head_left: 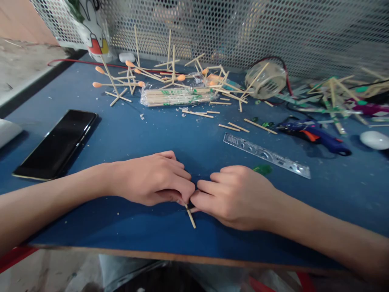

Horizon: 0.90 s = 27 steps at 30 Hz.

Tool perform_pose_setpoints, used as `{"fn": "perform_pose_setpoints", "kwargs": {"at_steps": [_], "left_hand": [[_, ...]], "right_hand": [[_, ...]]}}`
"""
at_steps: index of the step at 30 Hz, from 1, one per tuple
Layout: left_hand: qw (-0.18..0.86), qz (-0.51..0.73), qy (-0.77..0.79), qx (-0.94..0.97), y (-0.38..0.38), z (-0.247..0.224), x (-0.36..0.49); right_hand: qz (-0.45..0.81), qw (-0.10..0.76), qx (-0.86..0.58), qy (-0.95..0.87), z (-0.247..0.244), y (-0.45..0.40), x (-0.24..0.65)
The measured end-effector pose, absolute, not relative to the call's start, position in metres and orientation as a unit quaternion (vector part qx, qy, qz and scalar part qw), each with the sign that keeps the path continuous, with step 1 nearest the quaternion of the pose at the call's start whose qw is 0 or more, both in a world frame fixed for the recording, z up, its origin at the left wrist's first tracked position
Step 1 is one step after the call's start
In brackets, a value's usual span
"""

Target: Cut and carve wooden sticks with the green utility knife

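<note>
Near the front edge of the blue table, my left hand [158,177] is closed in a pinch on a short wooden stick [191,218], whose lower end sticks out below the fingertips. My right hand [237,196] is closed beside it, its fingertips almost touching the left ones. A small dark piece crosses the stick between the two hands; what the right fingers hold is hidden. A clear ruler [267,155] lies beyond my right hand, with a green smear [263,169] on the table next to it.
A phone [57,144] lies at the left. Behind are a packet of sticks [178,97], joined stick pieces, a clear round container [265,79] and a cup [94,32] by a perforated metal screen [194,24]. A blue glue gun [322,138] lies at the right.
</note>
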<state>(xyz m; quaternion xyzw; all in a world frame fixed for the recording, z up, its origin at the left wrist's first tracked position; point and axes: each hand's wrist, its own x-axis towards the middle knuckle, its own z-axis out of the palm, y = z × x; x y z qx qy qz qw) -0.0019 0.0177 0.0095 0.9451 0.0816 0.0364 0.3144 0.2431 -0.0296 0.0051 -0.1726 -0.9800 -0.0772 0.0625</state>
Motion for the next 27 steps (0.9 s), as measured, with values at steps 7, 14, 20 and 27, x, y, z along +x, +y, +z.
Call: {"fn": "perform_pose_setpoints", "kwargs": {"at_steps": [7, 14, 20, 27], "left_hand": [[0.327, 0.041, 0.083, 0.941, 0.0166, 0.0098, -0.0045], [0.326, 0.041, 0.089, 0.94, 0.0167, 0.0097, -0.0052], [0.316, 0.04, 0.089, 0.944, 0.0159, 0.0106, -0.0054], [0.315, 0.044, 0.09, 0.944, 0.0155, 0.0095, -0.0054]], "right_hand": [[-0.078, 0.095, -0.182, -0.976, 0.003, -0.0244, 0.2523], [-0.089, 0.098, -0.183, -0.974, 0.0023, -0.0266, 0.253], [-0.092, 0.098, -0.182, -0.974, 0.0028, -0.0255, 0.2527], [-0.11, 0.104, -0.181, -0.972, 0.0019, -0.0258, 0.2532]]}}
